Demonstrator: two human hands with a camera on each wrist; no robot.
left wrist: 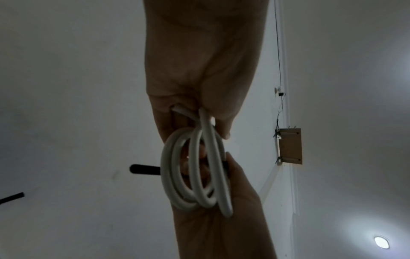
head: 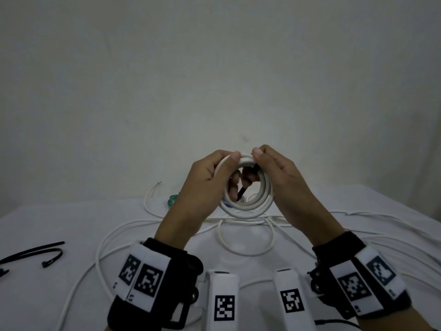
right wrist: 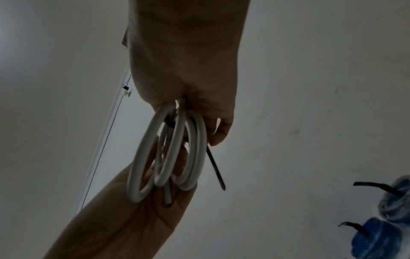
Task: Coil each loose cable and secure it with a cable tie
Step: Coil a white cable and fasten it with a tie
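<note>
While both hands pinch top of coil [head: 245,201] held above table [head: 47,223]: left hand [head: 210,173] and right hand [head: 276,168] grip loops, tie [head: 245,185] poking through middle. Cable looks light, springy, bit slick; guess keep hold where loops bunch or they'll fan out.

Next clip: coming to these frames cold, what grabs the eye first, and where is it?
The white cable coil, held up at centre above the table by both hands, the left hand and right hand gripping its top. A black cable tie crosses the coil's opening. Below, loose white cables sprawl across the table, with spare black ties at the left.
</note>
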